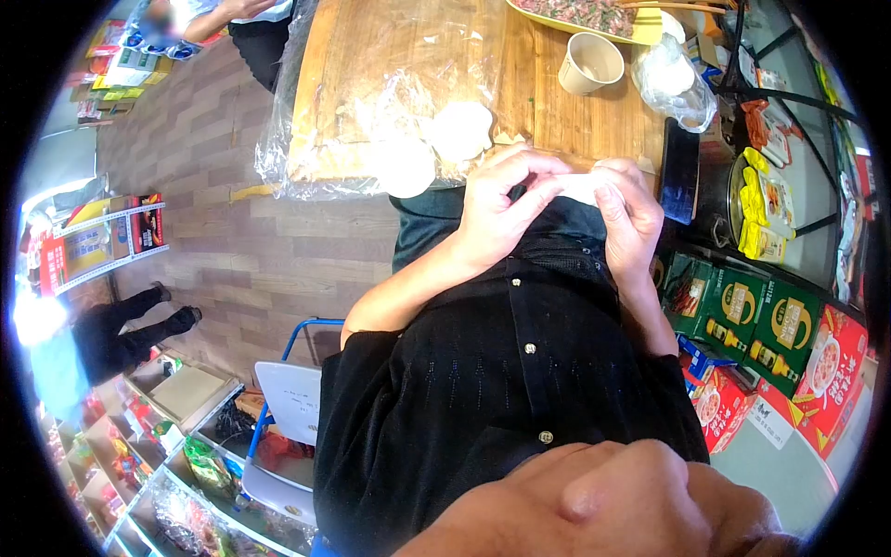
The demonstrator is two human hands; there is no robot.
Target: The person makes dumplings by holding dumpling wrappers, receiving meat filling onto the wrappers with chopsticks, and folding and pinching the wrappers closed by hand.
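In the head view, my left hand [501, 204] and my right hand [633, 218] are raised at the near edge of the table. Between them they pinch a small white dumpling wrapper [579, 188], its ends in the fingertips of each. The fingers partly cover it, and whether there is filling inside cannot be seen. Just left of my left hand, round white dough wrappers [461, 130] lie on clear plastic sheeting [371, 121]. Farther off, a yellow dish [640, 31] holds chopped meat filling [585, 13] with greens, and chopsticks [676, 6] rest across it.
On the wooden table [548, 121] stand a paper cup [591, 63] and a clear plastic bag [673, 84]. Shelves with yellow packets [763, 209] and green boxes [733, 306] are close on my right. A white chair [288, 399] stands behind left. Two other people are at left.
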